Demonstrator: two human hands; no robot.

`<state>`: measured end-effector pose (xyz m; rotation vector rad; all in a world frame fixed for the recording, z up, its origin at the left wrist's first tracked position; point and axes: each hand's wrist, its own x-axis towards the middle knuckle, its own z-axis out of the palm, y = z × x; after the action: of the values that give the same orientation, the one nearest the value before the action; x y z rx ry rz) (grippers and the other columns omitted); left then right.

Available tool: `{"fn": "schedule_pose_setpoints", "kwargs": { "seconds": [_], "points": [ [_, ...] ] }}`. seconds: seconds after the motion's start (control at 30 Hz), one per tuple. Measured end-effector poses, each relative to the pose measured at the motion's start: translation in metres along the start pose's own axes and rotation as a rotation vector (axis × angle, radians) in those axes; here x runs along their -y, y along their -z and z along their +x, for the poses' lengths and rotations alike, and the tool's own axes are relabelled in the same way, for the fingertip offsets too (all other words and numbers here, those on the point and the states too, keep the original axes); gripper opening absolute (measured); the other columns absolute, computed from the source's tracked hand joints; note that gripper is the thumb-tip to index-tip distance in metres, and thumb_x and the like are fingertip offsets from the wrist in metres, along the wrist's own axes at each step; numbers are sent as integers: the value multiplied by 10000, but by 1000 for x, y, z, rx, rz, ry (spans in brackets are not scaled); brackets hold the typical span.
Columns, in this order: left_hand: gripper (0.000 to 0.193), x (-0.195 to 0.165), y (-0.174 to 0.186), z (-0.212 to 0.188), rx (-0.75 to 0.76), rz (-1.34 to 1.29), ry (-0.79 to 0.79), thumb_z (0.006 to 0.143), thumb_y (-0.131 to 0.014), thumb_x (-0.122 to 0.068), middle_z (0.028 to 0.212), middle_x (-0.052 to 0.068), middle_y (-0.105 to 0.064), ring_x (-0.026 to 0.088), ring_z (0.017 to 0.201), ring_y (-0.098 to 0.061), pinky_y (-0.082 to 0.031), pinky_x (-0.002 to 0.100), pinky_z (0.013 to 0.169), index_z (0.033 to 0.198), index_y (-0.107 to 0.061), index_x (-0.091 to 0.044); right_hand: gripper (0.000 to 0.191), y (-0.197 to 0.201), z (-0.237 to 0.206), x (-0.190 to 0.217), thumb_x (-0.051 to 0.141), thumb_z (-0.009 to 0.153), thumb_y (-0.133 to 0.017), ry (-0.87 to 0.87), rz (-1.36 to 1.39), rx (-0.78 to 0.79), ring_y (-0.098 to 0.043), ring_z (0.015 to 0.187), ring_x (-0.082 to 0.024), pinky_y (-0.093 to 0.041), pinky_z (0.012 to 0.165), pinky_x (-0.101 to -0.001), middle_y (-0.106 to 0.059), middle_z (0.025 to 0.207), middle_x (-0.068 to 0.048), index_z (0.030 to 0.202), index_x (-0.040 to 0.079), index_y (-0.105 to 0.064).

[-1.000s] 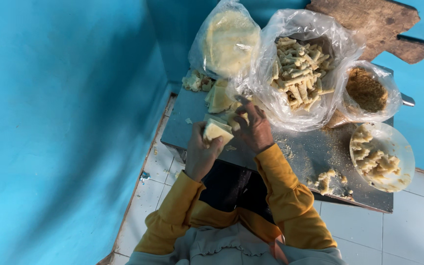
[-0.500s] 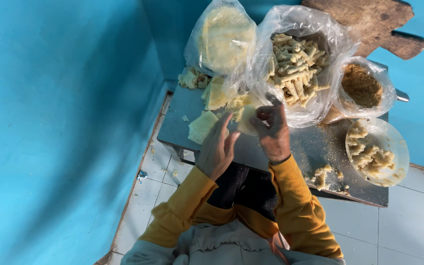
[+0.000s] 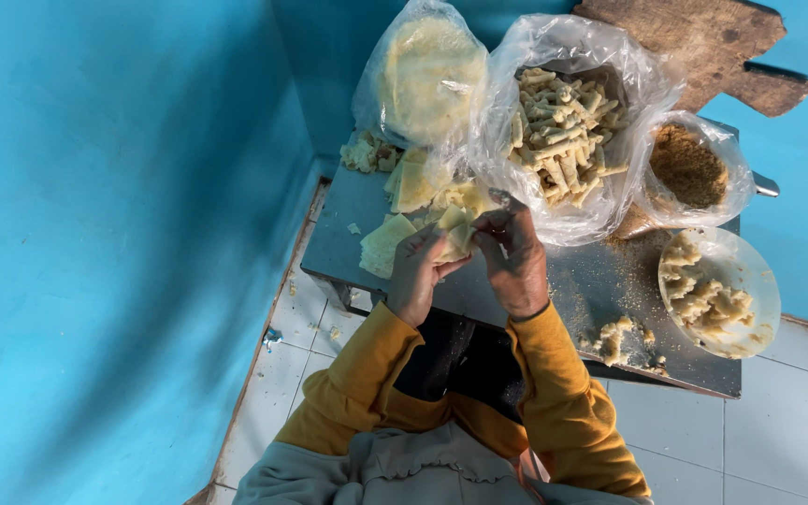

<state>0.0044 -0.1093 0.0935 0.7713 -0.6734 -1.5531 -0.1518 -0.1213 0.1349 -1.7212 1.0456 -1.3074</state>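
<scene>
Both hands over the table's [image 3: 516, 299] near-left part, working one pale wrapper [image 3: 455, 234] between them. Left hand [image 3: 415, 276] fingers curled, thumb and fingertips pinching the wrapper's left edge. Right hand [image 3: 516, 257] fingers bent, tips pressed on the wrapper's right side. Wrapper folded, roughly triangular, point up toward the far edge; long axis hard to tell, partly hidden by fingers.

Flat wrapper stack [image 3: 385, 245] at the near-left edge, just left of the left hand. More loose sheets [image 3: 418, 187] behind it, toward the far-left corner, overlapping. Crumbly scraps [image 3: 367, 151] at the far-left corner.

Packages, far edge, left to right:
- clear bag [image 3: 423, 79], bulging, upright, round pale-yellow sheets inside
- big clear bag [image 3: 563, 131], mouth open upward, full of short pale rolled sticks lying every way
- small clear bag [image 3: 694, 168], open, brown crumbs inside

White bowl [image 3: 759, 318] at the right edge, lumps of pale filling in it. Filling lump [image 3: 619, 337] near the near-right edge, brown crumbs dusted around. No labels legible on any bag. Brown board [image 3: 703, 42] against the blue wall behind the table.
</scene>
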Motion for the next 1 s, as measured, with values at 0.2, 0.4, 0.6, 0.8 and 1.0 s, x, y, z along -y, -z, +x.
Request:
{"fn": "schedule_pose_setpoints", "kwargs": {
  "seconds": [0.2,0.4,0.6,0.8,1.0],
  "points": [
    [361,-10,11,6,-97,-237,-13,1005,-527,-183,1221,190,-701,301,1096,-726,-607,451,992,1246,-603,74,518,0,24,-3,-158,964,-582,28,-56,-144,-722,944,-198,-634,826,-329,-695,1053,-119,1429,37,-466],
    [372,-16,12,4,-72,-260,-68,1021,-593,-226,1200,174,-713,291,1122,-704,-582,449,1020,1238,-623,74,471,-2,35,-4,-131,1015,-573,171,-341,-39,-751,1143,-260,-649,913,-359,-747,1268,-174,1435,72,-509],
    [343,14,-6,7,-134,120,-27,1027,-656,-243,1014,123,-716,193,876,-704,-607,343,798,1264,-705,1,584,21,-5,-13,-95,970,-608,-149,292,-6,-706,1055,-277,-618,918,-358,-693,1161,-243,1509,31,-422],
    [376,40,-40,-5,-28,195,83,998,-629,-275,994,39,-741,94,814,-719,-605,272,728,1287,-683,-40,632,57,-49,17,-68,910,-702,-21,-299,-170,-685,1085,-276,-572,925,-335,-680,1232,-244,1471,-17,-417],
    [470,48,-67,-17,112,185,207,1081,-477,-323,1097,80,-693,153,904,-709,-607,288,799,1385,-578,21,580,61,-75,25,-41,902,-731,-105,-364,-199,-741,1016,-181,-605,911,-303,-750,1100,-127,1420,18,-476]
  ]
}}
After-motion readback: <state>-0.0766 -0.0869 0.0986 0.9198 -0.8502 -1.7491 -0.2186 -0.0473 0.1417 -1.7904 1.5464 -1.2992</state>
